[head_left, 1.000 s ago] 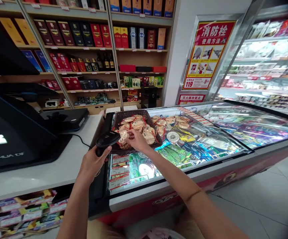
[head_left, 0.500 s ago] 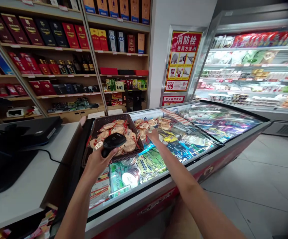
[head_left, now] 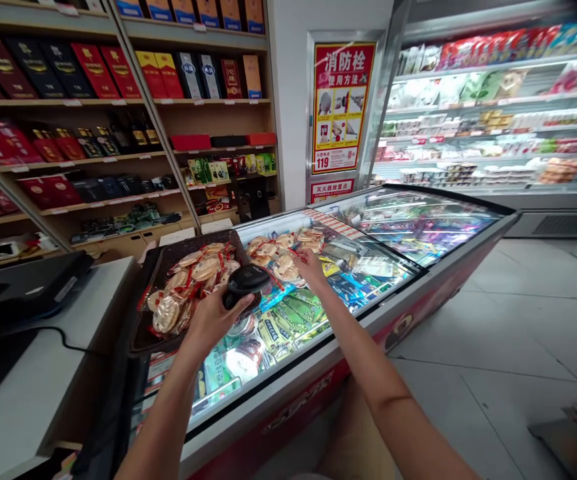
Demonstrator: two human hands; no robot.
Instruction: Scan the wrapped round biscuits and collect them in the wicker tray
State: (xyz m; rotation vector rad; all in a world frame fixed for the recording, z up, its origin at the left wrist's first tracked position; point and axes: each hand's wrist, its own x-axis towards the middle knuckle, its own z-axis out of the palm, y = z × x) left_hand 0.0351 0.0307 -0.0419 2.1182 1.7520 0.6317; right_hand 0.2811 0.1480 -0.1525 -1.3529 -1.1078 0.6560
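While the left hand (head_left: 213, 319) has its fingers wrapped around the grip of a black handheld scanner (head_left: 248, 279), the right hand (head_left: 313, 270) has its fingers drawn together in a pinch at the red edge of a clear packet (head_left: 286, 268) of round, pale pieces. That packet lies just left of the right fingers, over the glass top of a chest freezer (head_left: 313, 403); whether it is lifted clear of the glass, I cannot tell. More packets (head_left: 263, 248) lie beyond it. A dark woven basket (head_left: 142, 332) of similar packets (head_left: 207, 268) sits just beyond and left of the left fingers. Green wrappers (head_left: 296, 312) show under the glass, between the two hands and nearer the person.
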